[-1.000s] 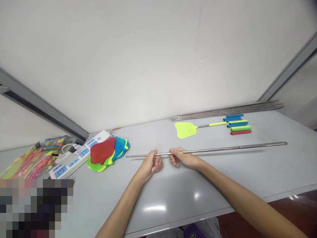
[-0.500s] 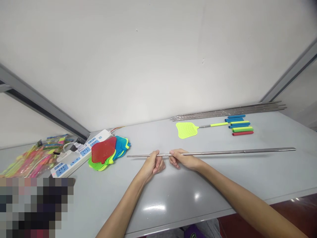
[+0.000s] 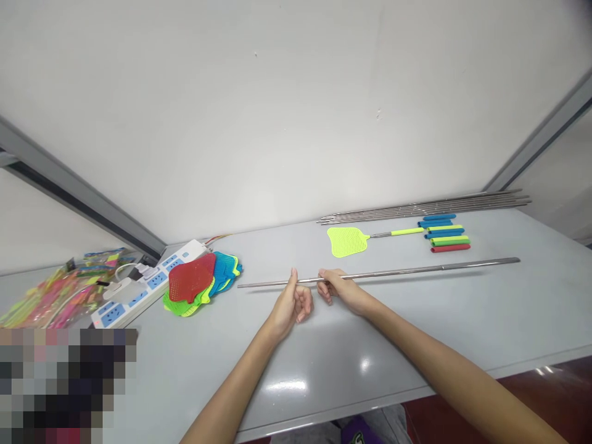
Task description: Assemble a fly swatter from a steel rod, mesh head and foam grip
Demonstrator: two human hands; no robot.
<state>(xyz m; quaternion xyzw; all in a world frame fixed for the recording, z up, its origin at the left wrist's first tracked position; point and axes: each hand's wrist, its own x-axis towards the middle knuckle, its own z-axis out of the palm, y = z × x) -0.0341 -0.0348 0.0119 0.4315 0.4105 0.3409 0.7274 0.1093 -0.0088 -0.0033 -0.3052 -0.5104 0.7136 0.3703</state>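
A thin metal telescopic rod (image 3: 398,272) runs across in front of me, its narrow end to the left and its thicker end to the right. My left hand (image 3: 292,305) is at the narrow part, the rod passing between its upright thumb and loosely curled fingers. Just to the right, my right hand (image 3: 340,288) pinches the rod between thumb and curled fingers. Beyond the rod lies a yellow-green fly swatter (image 3: 348,241) with a metal shaft and a yellow grip. A pile of perforated swatter heads, topped by a red swatter head (image 3: 192,277), lies left of my hands.
Coloured grip tubes (image 3: 444,235) lie at the right, before a bundle of metal rods (image 3: 425,206) along the wall. At the left are a white power strip (image 3: 152,285) with plugs and bagged colourful items (image 3: 69,287). The table's front edge (image 3: 370,405) is near me.
The rod's thick right end has shifted left and farther from me. My left thumb now points up and that hand's fingers have loosened. My right hand stays on the rod.
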